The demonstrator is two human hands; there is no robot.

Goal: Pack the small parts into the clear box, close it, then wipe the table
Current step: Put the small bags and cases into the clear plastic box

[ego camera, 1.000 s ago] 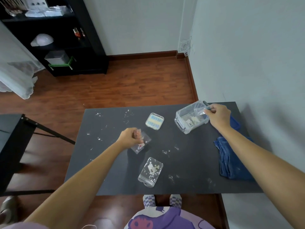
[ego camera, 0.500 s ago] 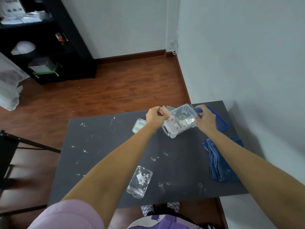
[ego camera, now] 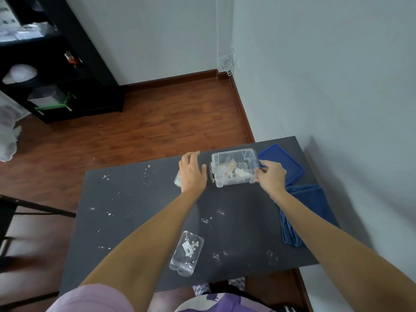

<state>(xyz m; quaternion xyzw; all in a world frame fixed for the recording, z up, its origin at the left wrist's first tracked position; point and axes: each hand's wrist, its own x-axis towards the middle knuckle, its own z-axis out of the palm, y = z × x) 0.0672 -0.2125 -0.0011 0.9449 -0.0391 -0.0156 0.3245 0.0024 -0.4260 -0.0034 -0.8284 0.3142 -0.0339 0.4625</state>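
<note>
The clear box (ego camera: pixel 234 157) stands open at the far side of the dark table (ego camera: pixel 139 199), with several small packets inside it. My right hand (ego camera: pixel 271 174) grips the box's right edge. My left hand (ego camera: pixel 191 171) hovers just left of the box, fingers spread and empty, covering most of a small case (ego camera: pixel 177 181) with blue parts. A clear packet of small parts (ego camera: pixel 186 253) lies near the table's front edge. The box's blue lid (ego camera: pixel 281 163) lies right of the box. A folded blue cloth (ego camera: pixel 301 212) lies partly under my right forearm.
White specks and smears are scattered over the tabletop. The table's right side is close to a white wall. A black shelf unit (ego camera: pixel 56 70) stands across the wooden floor at the far left, and a black stand (ego camera: pixel 13 212) is to the table's left.
My left hand carried a small packet from the table's middle to the box, dropped it in and has opened beside the box. The right hand stayed on the box, which now sits level.
</note>
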